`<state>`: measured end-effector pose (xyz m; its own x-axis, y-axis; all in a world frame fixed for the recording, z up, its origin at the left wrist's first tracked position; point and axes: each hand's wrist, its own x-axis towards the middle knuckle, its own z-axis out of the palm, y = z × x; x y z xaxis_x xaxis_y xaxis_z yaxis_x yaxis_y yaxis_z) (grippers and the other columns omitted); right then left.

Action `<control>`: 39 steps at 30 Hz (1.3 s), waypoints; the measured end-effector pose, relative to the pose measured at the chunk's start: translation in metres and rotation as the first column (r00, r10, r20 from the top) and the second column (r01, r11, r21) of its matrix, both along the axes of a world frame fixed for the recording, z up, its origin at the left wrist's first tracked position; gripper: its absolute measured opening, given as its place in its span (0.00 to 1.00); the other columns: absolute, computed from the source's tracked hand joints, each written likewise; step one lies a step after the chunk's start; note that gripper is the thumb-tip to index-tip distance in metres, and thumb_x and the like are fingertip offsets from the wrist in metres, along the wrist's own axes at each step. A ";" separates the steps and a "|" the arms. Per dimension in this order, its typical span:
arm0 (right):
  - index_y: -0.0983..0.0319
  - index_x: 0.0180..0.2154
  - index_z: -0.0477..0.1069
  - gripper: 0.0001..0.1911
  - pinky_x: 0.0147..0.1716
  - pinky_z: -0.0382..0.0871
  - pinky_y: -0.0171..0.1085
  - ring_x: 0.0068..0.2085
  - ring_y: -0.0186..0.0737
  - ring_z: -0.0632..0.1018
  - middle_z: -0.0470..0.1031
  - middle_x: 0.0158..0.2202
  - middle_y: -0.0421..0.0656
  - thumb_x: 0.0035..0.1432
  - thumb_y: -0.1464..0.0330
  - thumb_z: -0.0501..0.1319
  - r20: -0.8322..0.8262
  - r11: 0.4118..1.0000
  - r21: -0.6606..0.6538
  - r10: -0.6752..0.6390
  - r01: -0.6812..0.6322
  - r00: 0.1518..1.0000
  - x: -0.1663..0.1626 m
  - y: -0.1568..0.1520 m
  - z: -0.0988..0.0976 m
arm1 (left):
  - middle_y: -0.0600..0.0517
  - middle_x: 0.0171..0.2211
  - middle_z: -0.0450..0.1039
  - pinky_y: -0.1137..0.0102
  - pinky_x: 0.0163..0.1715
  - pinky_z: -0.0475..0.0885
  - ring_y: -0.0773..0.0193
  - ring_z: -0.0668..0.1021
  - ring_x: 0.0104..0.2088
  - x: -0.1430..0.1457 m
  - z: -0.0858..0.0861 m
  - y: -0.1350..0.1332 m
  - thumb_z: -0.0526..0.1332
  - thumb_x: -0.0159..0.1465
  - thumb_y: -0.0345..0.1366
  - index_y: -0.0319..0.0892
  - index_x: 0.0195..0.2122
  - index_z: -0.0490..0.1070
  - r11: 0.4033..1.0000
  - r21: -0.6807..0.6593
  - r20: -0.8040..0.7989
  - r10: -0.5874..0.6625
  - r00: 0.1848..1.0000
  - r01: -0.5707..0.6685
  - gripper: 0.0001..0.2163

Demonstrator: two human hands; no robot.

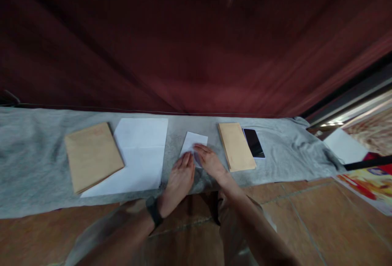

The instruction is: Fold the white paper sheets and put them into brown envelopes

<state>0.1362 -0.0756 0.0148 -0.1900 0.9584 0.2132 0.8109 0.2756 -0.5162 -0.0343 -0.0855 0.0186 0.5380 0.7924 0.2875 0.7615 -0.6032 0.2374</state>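
A small folded sheet of white paper point(195, 138) lies in the middle of the grey cloth. Both hands press on its near part. My left hand point(182, 173) rests on its lower left, fingers stretched out and close together. From the right, my right hand point(209, 160) lies across the paper with its fingers extended flat toward the left. The fingertips of the two hands almost meet. Part of the paper is hidden beneath them.
To the left, a stack of brown envelopes point(93, 155) partly covers larger white sheets point(142, 162). On the right lie a stack of narrow brown envelopes point(237, 147) and a phone point(254, 143). Grey cloth point(284, 151) covers the surface; a dark red curtain point(190, 53) hangs behind.
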 end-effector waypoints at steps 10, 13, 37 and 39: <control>0.58 0.62 0.69 0.22 0.71 0.51 0.47 0.69 0.38 0.63 0.66 0.67 0.43 0.75 0.62 0.46 0.050 0.978 -0.095 0.192 -0.187 0.980 -0.021 0.005 0.013 | 0.31 0.62 0.68 0.49 0.66 0.59 0.43 0.67 0.65 0.001 0.006 -0.033 0.55 0.69 0.45 0.29 0.60 0.68 0.995 -0.002 -0.170 -0.098 0.981 0.100 0.26; 0.58 0.65 0.64 0.23 0.71 0.49 0.48 0.70 0.38 0.60 0.61 0.69 0.42 0.76 0.62 0.44 0.130 0.985 -0.113 0.142 -0.128 0.981 -0.025 0.013 0.010 | 0.32 0.63 0.67 0.46 0.67 0.56 0.43 0.66 0.66 0.001 0.008 -0.035 0.56 0.68 0.47 0.31 0.60 0.68 0.995 -0.006 -0.168 -0.101 0.981 0.101 0.26; 0.67 0.69 0.55 0.28 0.70 0.51 0.50 0.72 0.46 0.56 0.55 0.71 0.52 0.73 0.64 0.48 0.298 0.987 -0.022 -0.147 0.161 0.943 -0.006 0.013 -0.009 | 0.35 0.66 0.62 0.54 0.67 0.60 0.49 0.62 0.69 0.002 -0.001 -0.026 0.50 0.68 0.37 0.28 0.65 0.63 0.998 -0.002 -0.125 -0.067 0.990 0.067 0.26; 0.67 0.69 0.55 0.28 0.70 0.52 0.51 0.72 0.47 0.57 0.55 0.71 0.52 0.73 0.63 0.49 0.302 0.990 -0.002 -0.135 0.143 0.944 -0.002 0.003 -0.010 | 0.35 0.66 0.62 0.55 0.66 0.62 0.50 0.63 0.69 0.003 -0.002 -0.023 0.49 0.68 0.35 0.29 0.66 0.63 0.999 -0.022 -0.120 -0.043 0.992 0.041 0.26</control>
<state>0.1338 -0.0724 0.0049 -0.1062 0.9839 0.1436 0.9587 0.1396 -0.2477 -0.0313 -0.1087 0.0166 0.6009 0.7731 0.2030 0.7593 -0.6315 0.1574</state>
